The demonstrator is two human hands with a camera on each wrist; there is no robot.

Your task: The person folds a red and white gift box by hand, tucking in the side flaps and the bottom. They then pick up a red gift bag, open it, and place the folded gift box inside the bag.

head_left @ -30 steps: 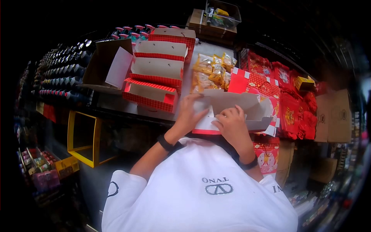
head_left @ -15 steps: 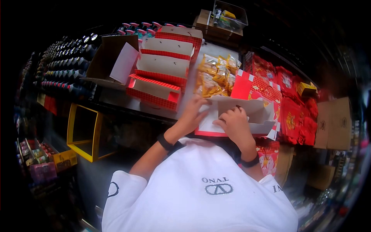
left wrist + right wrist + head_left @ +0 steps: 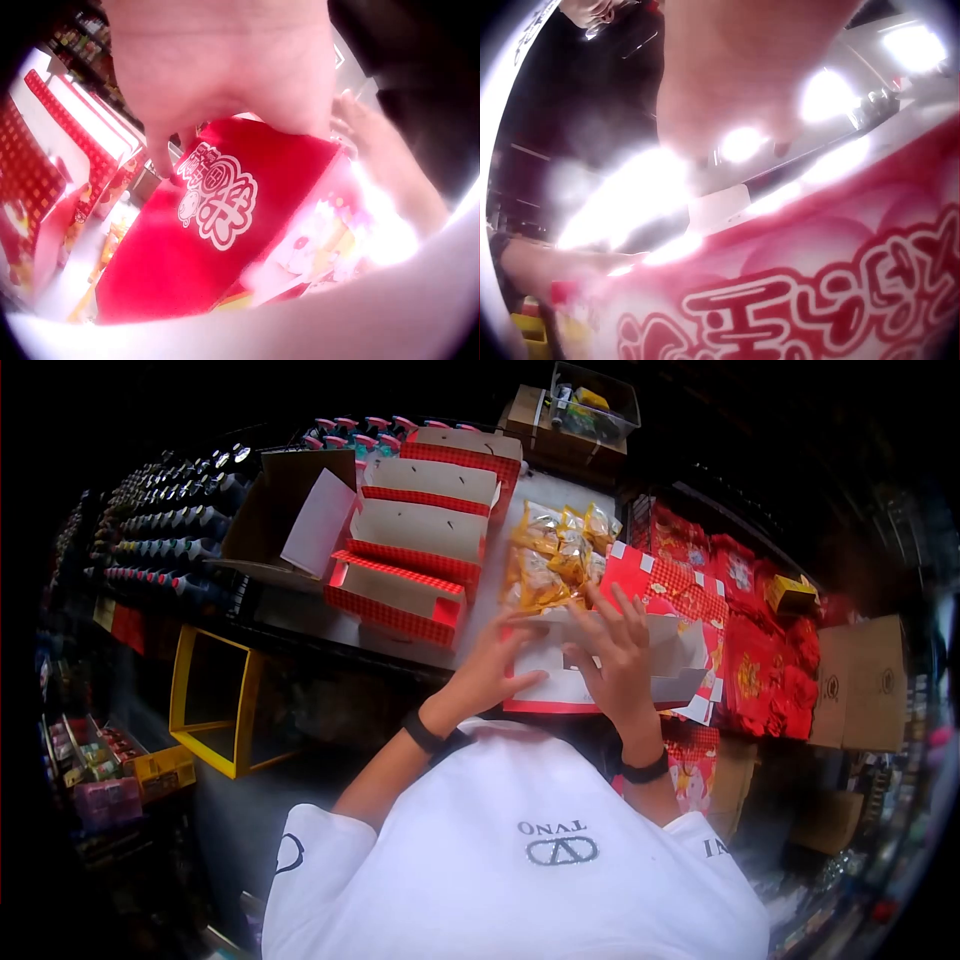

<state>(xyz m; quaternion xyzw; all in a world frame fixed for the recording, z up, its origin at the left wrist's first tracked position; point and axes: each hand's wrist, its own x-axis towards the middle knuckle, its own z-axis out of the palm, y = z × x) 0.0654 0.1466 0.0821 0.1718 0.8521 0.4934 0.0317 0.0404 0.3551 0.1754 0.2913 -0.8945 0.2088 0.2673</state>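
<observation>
A red cardboard gift box (image 3: 675, 685) with a white inside lies on its side in front of the person, top open. At its left end the left hand (image 3: 490, 668) holds the end, thumb over the white flap and fingers along the far edge. The left wrist view shows the red end panel (image 3: 217, 202) with white lettering below this hand. Above the box, the right hand (image 3: 618, 650) has its fingers spread and raised, holding nothing. In the right wrist view the box's printed side (image 3: 795, 285) lies beneath that hand.
Several open gift boxes (image 3: 415, 532) stand in a row at the left, beside a brown carton (image 3: 262, 510). Yellow snack packets (image 3: 555, 555) lie behind the work. At the right are flat printed boxes (image 3: 690, 595), red packages (image 3: 760, 670) and a carton (image 3: 860, 680).
The right hand has lifted from inside the box and spread its fingers toward the far side. The left hand stays at the box's left end, its thumb a little lower.
</observation>
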